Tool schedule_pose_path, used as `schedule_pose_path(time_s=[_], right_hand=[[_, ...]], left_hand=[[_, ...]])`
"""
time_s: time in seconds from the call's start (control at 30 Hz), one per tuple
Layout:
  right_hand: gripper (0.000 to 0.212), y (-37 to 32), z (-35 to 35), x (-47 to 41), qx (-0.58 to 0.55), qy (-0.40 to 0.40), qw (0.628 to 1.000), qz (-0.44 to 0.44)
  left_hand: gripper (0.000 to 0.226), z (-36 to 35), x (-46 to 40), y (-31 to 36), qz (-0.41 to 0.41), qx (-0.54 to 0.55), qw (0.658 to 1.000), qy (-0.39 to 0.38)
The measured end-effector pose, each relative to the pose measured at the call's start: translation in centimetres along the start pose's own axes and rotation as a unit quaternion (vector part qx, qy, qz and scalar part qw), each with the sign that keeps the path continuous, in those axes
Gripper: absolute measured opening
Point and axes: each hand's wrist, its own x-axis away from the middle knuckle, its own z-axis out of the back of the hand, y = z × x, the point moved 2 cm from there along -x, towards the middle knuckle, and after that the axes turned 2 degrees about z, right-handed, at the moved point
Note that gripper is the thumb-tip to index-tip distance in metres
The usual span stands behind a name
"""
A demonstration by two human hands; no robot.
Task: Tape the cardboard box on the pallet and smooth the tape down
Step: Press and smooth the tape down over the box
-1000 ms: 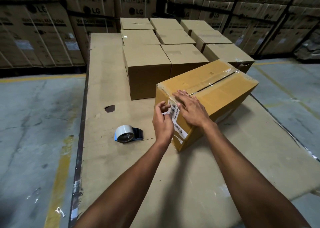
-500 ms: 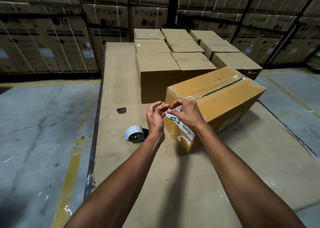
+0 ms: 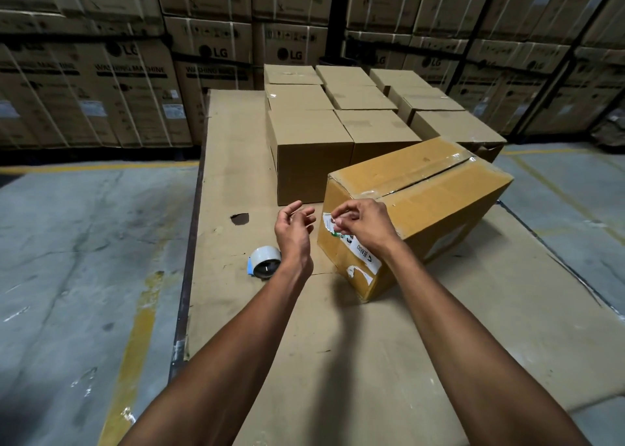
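A yellow-brown cardboard box [image 3: 436,192] lies askew on the cardboard-covered pallet [image 3: 338,361], its top flaps meeting along a dark seam with shiny clear tape over part of it. A torn white label sits on its near end face. My right hand [image 3: 363,225] hovers at the near top corner of that face, fingers pinched together; whether they hold a bit of tape or label I cannot tell. My left hand [image 3: 294,232] is just left of the box, off it, fingers loosely curled and apart, holding nothing. A roll of clear tape [image 3: 265,262] lies on the pallet beside my left wrist.
Several plain brown boxes [image 3: 314,151] stand packed together behind the task box. A small dark hole [image 3: 240,218] marks the pallet cover. The pallet's left edge [image 3: 191,242] drops to grey concrete floor with yellow lines. Stacked appliance cartons [image 3: 135,87] wall the back.
Both hands have lifted off the box's near corner. My left hand has drawn away to the left and opened; my right hand has gone from flat on the top to pinched at the corner.
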Motion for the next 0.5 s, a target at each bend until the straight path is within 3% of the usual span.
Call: schedule_pose_path(time_s=[0.07,0.2,0.33,0.4,0.5], right_hand=[[0.012,-0.2,-0.1,0.2,0.003,0.019,1.0,0.002],[0.037,-0.2,-0.3,0.1,0.098,0.039,0.994,0.003],[0.011,0.0,-0.6,-0.1,-0.004,-0.065,0.998,-0.027],[0.025,0.2,-0.9,-0.3,0.005,-0.1,0.995,-0.03],[0.027,0.3,-0.8,-0.8,0.097,-0.041,0.994,0.024]], left_hand=[[0.019,0.3,0.0,-0.1,-0.004,-0.011,1.0,0.006],[0.02,0.9,-0.2,-0.3,-0.003,-0.03,0.999,0.02],[0.021,1.4,-0.5,-0.1,-0.002,-0.038,0.999,0.031],[0.023,1.6,-0.7,-0.1,-0.006,-0.045,0.998,0.034],[0.023,1.5,-1.0,-0.4,-0.014,-0.075,0.997,0.021]])
